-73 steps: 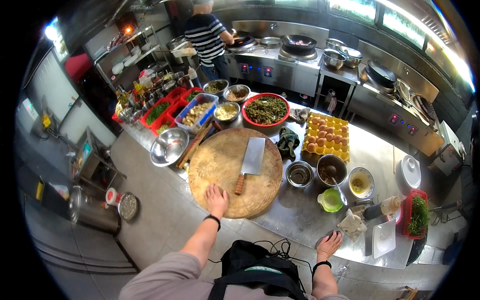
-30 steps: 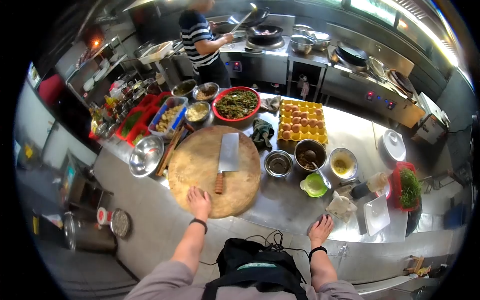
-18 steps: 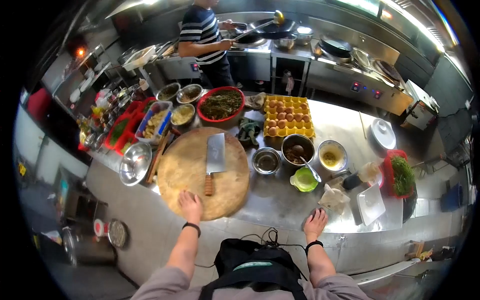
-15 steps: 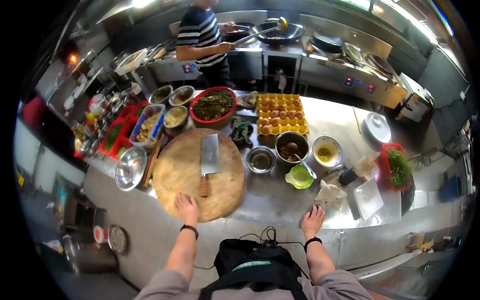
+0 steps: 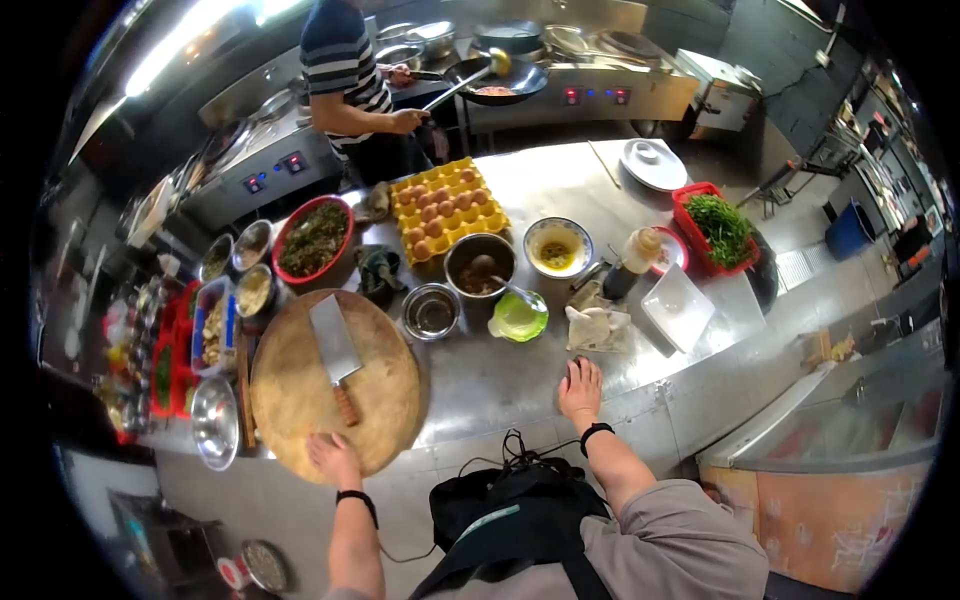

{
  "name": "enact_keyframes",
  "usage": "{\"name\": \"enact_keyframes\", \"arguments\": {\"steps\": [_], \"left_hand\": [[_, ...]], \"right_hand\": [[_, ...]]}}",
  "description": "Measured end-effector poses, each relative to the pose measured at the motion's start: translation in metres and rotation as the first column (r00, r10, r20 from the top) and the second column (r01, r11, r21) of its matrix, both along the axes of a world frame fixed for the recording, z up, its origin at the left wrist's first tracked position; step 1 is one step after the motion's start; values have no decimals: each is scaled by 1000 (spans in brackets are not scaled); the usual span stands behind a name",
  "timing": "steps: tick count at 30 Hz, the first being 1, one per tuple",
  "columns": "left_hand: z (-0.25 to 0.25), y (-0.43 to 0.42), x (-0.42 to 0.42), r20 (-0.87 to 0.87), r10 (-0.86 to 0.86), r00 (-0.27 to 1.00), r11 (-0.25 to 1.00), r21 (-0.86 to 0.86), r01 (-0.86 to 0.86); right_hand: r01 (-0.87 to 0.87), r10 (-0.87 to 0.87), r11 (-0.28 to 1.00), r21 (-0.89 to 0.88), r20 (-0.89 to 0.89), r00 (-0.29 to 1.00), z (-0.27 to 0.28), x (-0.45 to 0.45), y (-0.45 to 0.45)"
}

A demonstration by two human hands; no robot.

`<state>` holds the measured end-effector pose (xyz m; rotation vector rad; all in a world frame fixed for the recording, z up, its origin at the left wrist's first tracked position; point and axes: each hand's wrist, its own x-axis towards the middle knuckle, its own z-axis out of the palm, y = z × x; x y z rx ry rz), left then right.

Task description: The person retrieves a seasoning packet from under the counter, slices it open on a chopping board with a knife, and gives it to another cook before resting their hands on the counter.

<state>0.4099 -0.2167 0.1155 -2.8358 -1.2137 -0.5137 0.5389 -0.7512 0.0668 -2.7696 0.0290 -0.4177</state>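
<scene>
My left hand (image 5: pixel 335 458) lies open on the near edge of a round wooden chopping board (image 5: pixel 285 385), holding nothing. A cleaver (image 5: pixel 334 338) rests flat on that board, its wooden handle just beyond my fingertips, untouched. My right hand (image 5: pixel 580 392) is spread on the steel worktop (image 5: pixel 480 390) near its front edge. Beyond it sit a crumpled whitish cloth (image 5: pixel 597 328) and a green bowl (image 5: pixel 519 318). A steel pot (image 5: pixel 480 262) with a ladle in it stands farther back, beside a small metal bowl (image 5: pixel 431 312).
An egg tray (image 5: pixel 447 205), a red basin of chopped greens (image 5: pixel 314 238) and a patterned bowl (image 5: pixel 558 247) stand behind. At right are a bottle (image 5: pixel 632 262), a white container (image 5: pixel 678 308) and a red basket of greens (image 5: pixel 716 228). A co-worker (image 5: pixel 350 90) handles a wok (image 5: pixel 497 82).
My view has swung to the right, so the worktop and board appear farther left. Both my hands stay in place. The co-worker's wok and ladle have shifted, and food shows in the wok.
</scene>
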Motion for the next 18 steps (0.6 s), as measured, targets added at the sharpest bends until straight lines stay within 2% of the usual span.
{"name": "enact_keyframes", "arguments": {"steps": [8,18], "left_hand": [[8,-7,0,-41,-30,999,999,-16,30],[0,2,0,-74,21,997,999,-32,-23]], "right_hand": [[0,0,1000,-21,23,1000,-1,-1,-3],[-4,4,1000,-11,4,1000,2,-2,-2]]}}
